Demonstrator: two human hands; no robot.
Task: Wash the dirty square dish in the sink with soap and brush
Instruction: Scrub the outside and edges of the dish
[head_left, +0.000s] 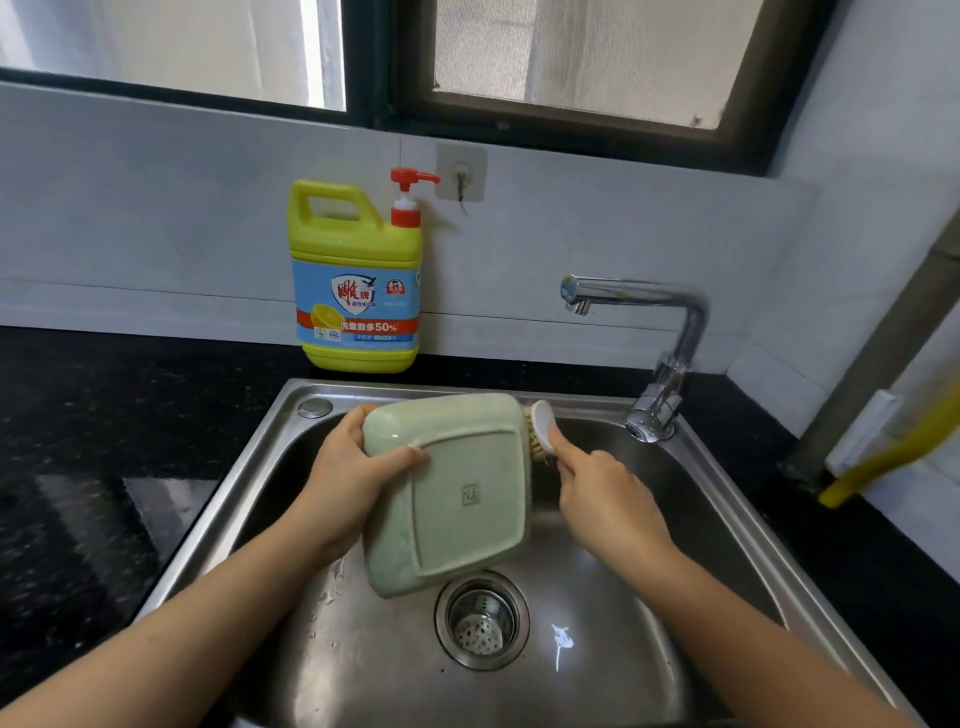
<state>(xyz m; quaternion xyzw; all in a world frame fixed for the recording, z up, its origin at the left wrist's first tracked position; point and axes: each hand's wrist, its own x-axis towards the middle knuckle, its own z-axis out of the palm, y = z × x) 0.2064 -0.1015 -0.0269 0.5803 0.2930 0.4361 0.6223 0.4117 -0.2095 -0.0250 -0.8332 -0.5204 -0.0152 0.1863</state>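
Steel sink (249, 467) in black counter (104, 415), window (571, 57) behind.

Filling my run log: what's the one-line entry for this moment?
left hand: holds square dish | right hand: brush on dish edge | faucet: off

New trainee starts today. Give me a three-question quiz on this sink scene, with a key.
1. True or false: the dish is held with its underside toward the camera.
2. Which hand holds the brush? A) left B) right C) neither
3. Fill in: the soap bottle stands on the counter behind the ____.

Key:
1. True; the foot ring and stamp show, and the left hand grips its edge.
2. B; the right hand presses the bristles to the dish's far side.
3. sink.
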